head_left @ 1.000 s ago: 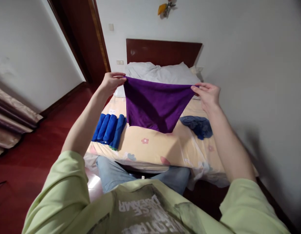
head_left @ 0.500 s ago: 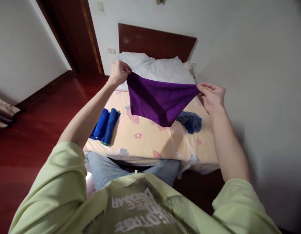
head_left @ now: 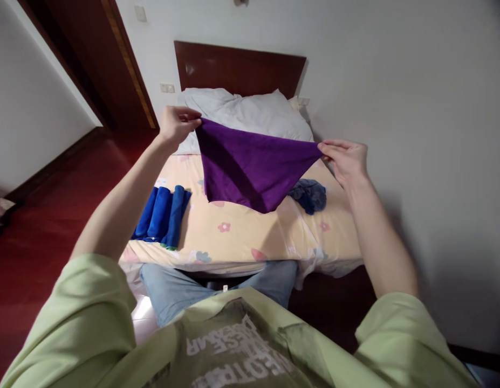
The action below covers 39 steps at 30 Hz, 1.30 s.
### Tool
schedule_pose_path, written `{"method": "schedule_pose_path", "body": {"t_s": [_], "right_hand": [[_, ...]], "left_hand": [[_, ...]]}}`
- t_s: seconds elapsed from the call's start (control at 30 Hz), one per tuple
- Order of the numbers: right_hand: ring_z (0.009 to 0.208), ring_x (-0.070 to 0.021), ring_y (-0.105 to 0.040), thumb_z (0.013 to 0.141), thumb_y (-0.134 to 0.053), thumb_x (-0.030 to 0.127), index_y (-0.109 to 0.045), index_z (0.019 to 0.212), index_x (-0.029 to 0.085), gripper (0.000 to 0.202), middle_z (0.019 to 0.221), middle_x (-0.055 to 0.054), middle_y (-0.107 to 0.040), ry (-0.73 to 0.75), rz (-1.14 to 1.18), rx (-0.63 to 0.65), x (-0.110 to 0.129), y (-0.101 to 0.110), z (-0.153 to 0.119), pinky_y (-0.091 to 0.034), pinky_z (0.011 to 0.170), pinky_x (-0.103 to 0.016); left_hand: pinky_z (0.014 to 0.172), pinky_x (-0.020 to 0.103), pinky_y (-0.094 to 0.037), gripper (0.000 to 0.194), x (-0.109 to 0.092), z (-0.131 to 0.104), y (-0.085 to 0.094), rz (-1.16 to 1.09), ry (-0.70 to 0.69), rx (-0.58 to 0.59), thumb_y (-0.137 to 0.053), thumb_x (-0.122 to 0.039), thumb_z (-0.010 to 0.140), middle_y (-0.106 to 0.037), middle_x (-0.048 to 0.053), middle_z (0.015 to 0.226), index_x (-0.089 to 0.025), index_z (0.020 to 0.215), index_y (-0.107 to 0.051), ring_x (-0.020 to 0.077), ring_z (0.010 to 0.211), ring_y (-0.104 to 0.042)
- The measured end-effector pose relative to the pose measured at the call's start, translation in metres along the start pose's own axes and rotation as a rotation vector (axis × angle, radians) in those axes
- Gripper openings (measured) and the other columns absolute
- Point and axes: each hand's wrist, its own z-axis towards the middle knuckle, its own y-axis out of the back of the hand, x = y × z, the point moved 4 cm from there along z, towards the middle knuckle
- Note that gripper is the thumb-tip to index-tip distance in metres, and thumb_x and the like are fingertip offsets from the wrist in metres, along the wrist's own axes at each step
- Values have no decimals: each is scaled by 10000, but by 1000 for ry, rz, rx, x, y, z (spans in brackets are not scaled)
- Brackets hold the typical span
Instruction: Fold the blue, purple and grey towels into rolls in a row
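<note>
A purple cloth (head_left: 250, 167) hangs stretched between my two hands, above the bed. My left hand (head_left: 177, 126) pinches its upper left corner, and my right hand (head_left: 347, 159) pinches the upper right corner. The cloth's lower part hangs free and narrows to a blunt point. Below it on the left, several rolled blue towels (head_left: 158, 213) lie side by side on the bed (head_left: 237, 245). A crumpled dark blue cloth (head_left: 310, 195) rests to the right, partly hidden behind the purple one.
White pillows (head_left: 250, 110) lie against the dark wooden headboard (head_left: 237, 67). A white wall (head_left: 427, 134) runs close along the right. Dark red floor (head_left: 51, 242) spreads on the left, with a door (head_left: 88, 59) beyond.
The view has turned slightly, so the bed and both hands appear a little farther left. The purple cloth stays stretched between my hands, its lower left edge hanging slightly lower.
</note>
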Motion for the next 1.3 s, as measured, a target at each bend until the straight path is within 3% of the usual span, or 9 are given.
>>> {"method": "schedule_pose_path", "body": {"t_s": [0.2, 0.3, 0.47, 0.6, 0.77, 0.93, 1.03, 1.17, 1.3], "right_hand": [[659, -150, -692, 641, -942, 240, -768, 779, 186, 228, 730, -18, -735, 10, -157, 97, 10, 28, -55, -589, 616, -273], [621, -137, -674, 574, -976, 248, -770, 768, 182, 290, 729, -27, -738, -74, -176, 114, 9, 37, -84, -586, 572, -266], [617, -150, -674, 483, -1014, 320, -763, 811, 193, 432, 677, -22, -730, -268, -178, 218, -22, 31, -102, -555, 493, -240], [508, -121, -629, 469, -1024, 362, -743, 787, 148, 476, 601, -39, -706, -381, -133, 308, -61, 7, -82, -497, 414, -200], [524, -128, -673, 497, -1022, 312, -693, 772, 126, 467, 633, -59, -720, -371, -37, 274, -90, -34, -31, -545, 460, -182], [627, -143, -727, 582, -982, 288, -656, 826, 156, 428, 688, -22, -729, -179, 5, 161, -67, -64, 9, -603, 577, -200], [670, -142, -736, 608, -958, 293, -663, 848, 172, 399, 715, -10, -731, -60, 24, 118, -52, -64, 15, -613, 624, -209], [703, -144, -732, 600, -940, 371, -700, 860, 183, 400, 752, -20, -746, 9, -18, 141, -79, -50, -7, -626, 689, -241], [735, -161, -725, 584, -905, 471, -729, 856, 173, 440, 804, -57, -767, -104, -101, 181, -170, -33, -85, -621, 749, -283]], "left_hand": [[745, 340, -578, 453, 3, -52, 29, -44, 55, 105, -952, -351, 561, -757, 72, 803, -92, 897, -792, 157, 731, -644], [783, 372, -600, 458, 6, -78, 42, 1, 106, 169, -955, -440, 572, -766, 58, 833, -139, 885, -807, 192, 769, -668], [571, 305, -555, 298, 35, -95, 36, 158, 327, 317, -897, -315, 685, -707, 45, 662, -155, 923, -819, 194, 613, -663], [619, 317, -605, 220, 65, -86, 13, 85, 527, 316, -859, -205, 736, -723, 77, 724, -123, 924, -779, 231, 692, -731], [791, 404, -661, 208, 89, -46, -17, -82, 491, 202, -853, -199, 753, -700, 71, 743, -109, 859, -698, 234, 752, -758], [816, 366, -649, 151, 96, 2, -19, -158, 322, 60, -801, -114, 737, -690, 68, 730, -87, 843, -696, 187, 705, -737], [831, 341, -640, 200, 92, 8, -7, -181, 161, -8, -793, -176, 742, -719, 71, 822, -105, 911, -713, 183, 752, -740], [836, 314, -625, 320, 108, -37, 8, -48, 79, -10, -815, -338, 732, -746, 69, 888, -148, 978, -735, 213, 848, -746], [913, 351, -596, 438, 166, -145, 7, 135, 182, 84, -744, -475, 782, -769, 101, 1036, -161, 1087, -735, 253, 975, -734]]}}
